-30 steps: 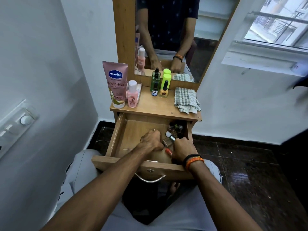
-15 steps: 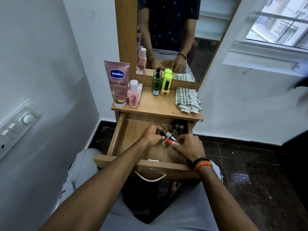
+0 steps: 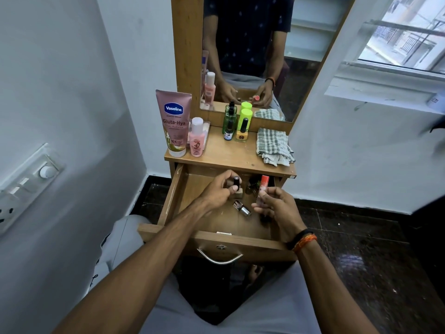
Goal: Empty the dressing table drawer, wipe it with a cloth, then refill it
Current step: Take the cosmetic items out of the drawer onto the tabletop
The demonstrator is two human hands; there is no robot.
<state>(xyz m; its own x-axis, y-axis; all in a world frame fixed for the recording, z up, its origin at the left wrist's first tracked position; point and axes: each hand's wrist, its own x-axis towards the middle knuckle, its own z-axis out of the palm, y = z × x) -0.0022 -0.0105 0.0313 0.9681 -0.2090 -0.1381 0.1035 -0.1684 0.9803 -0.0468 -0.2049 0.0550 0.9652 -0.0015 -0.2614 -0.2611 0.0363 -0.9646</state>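
White corner, wooden counter (image 3: 228,156) already carrying bottles and the cloth (image 3: 273,145). Over the open drawer (image 3: 173,196) I've just lifted both hands — left hand (image 3: 218,192) grasping a dark bottle (image 3: 236,181), right hand (image 3: 277,208) grasping a red tube (image 3: 263,183). Emptying continues — a vial (image 3: 242,208) remains inside.

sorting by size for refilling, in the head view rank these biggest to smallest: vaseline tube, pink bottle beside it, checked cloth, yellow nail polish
1. Vaseline tube
2. checked cloth, close to the tube in apparent size, so that order is unsure
3. pink bottle
4. yellow nail polish
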